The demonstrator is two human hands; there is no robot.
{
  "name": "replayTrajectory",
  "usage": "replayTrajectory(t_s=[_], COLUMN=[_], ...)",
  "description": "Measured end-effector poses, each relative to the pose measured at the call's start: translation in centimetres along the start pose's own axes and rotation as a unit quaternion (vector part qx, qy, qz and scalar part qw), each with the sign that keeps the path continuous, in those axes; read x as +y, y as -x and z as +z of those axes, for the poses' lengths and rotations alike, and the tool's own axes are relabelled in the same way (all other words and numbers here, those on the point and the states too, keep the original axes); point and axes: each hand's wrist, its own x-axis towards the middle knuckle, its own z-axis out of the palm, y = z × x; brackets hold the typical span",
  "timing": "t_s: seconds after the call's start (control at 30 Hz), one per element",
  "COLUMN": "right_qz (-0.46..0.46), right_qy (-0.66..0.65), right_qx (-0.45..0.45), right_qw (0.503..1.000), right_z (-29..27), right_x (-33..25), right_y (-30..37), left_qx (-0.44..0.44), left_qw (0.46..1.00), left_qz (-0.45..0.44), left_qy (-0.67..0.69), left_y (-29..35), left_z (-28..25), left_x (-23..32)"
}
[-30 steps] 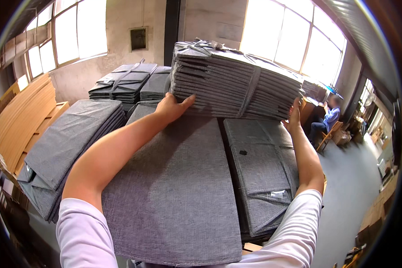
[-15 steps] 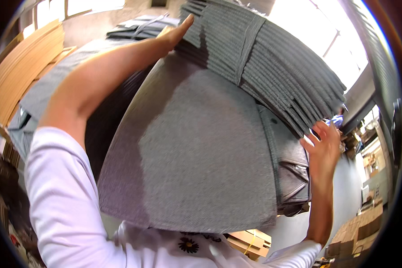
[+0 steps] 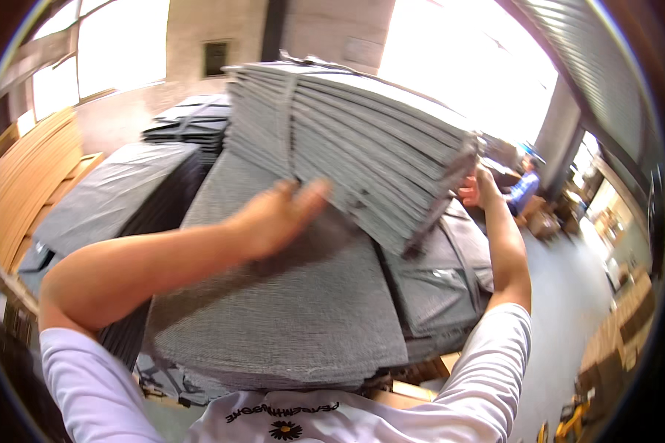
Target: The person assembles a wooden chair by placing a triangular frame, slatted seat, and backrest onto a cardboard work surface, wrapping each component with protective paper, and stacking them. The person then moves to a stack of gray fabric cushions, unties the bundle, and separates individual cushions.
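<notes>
A thick bundle of grey felt-like panels [image 3: 355, 129], tied with a strap, rests tilted on top of a larger stack of grey panels [image 3: 288, 317]. My left hand [image 3: 277, 221], smeared by motion, is over the lower stack near the bundle's front lower edge. Its thumb stands apart from the fingers, and nothing shows in it. At the bundle's right end is my right hand [image 3: 480, 188], fingers apart and partly bent beside the panel corners. Whether it touches them is hard to see. Another strapped grey bundle [image 3: 440, 295] lies under the tilted one on the right.
To the left stand a grey-covered stack [image 3: 118, 196], a dark strapped bundle [image 3: 188, 122] and leaning wooden boards [image 3: 33, 181]. A person in blue [image 3: 523, 188] is farther off at the right, beyond the grey floor [image 3: 558, 295]. Cardboard [image 3: 621, 325] lies at the right edge.
The strapped bundle now sits lower and flatter in view, farther from me. My left hand has come down off its upper left end; my right hand stays by its right end.
</notes>
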Motion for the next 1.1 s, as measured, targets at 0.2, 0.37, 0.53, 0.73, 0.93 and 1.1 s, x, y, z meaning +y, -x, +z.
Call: replayTrajectory(t_s=[0.2,0.37,0.53,0.73,0.93,1.1], right_qz=[-0.074,-0.144,-0.175,-0.119,-0.135,-0.187], right_qy=[-0.110,-0.172,-0.128,-0.151,-0.284,-0.330], right_qx=[-0.118,-0.167,-0.147,-0.053,-0.187,-0.213], right_qw=[0.984,0.960,0.965,0.980,0.931,0.901], right_z=[2.6,2.2,3.8,8.1,13.2,17.6], right_x=[4.8,5.7,7.3,5.1,3.9,2.7], right_y=[-3.6,-0.6,8.0,26.4,40.6,48.9], left_qx=[0.034,0.089,0.010,0.054,0.121,0.114], left_qw=[0.999,0.956,0.746,0.879,0.915,0.910], left_qz=[-0.002,-0.044,-0.064,-0.003,0.027,0.039], left_qy=[-0.009,0.275,0.663,0.473,0.384,0.397], left_y=[0.8,1.6,1.4,5.6,14.2,16.5], left_z=[6.4,6.5,0.2,-8.0,-15.1,-21.0], left_x=[3.9,4.3,-1.4,-4.2,-3.7,-7.9])
